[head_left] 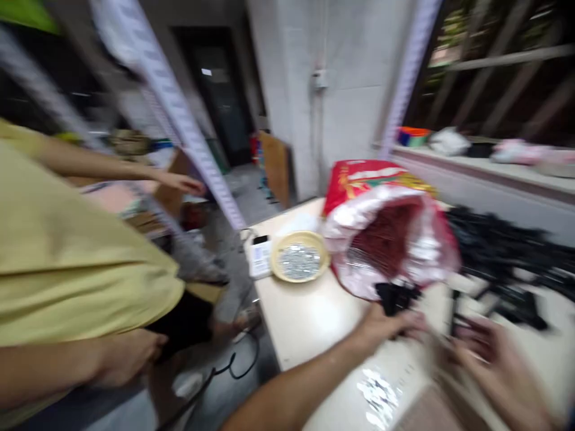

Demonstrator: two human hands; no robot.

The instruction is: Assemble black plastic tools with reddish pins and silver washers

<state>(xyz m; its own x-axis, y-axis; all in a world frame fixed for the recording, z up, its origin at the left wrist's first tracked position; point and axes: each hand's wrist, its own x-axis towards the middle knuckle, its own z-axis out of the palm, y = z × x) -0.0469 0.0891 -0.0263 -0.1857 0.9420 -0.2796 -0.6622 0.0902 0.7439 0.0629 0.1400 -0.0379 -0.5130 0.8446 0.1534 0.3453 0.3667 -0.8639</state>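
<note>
My left hand (390,326) reaches over the pale table (309,317), its fingers closed round a small black part (395,297) in front of the open bag. My right hand (492,356) is at the lower right beside it, smeared by motion, so its fingers are unclear. A red and silver plastic bag (386,230) lies open on the table with dark red pieces inside. A heap of black parts (507,251) spreads to the right of the bag.
A yellow bowl (300,258) of small silvery pieces sits left of the bag, beside a white device (259,256). A person in a yellow shirt (67,251) stands close at the left, one arm stretched toward shelving. Cables trail on the floor below the table edge.
</note>
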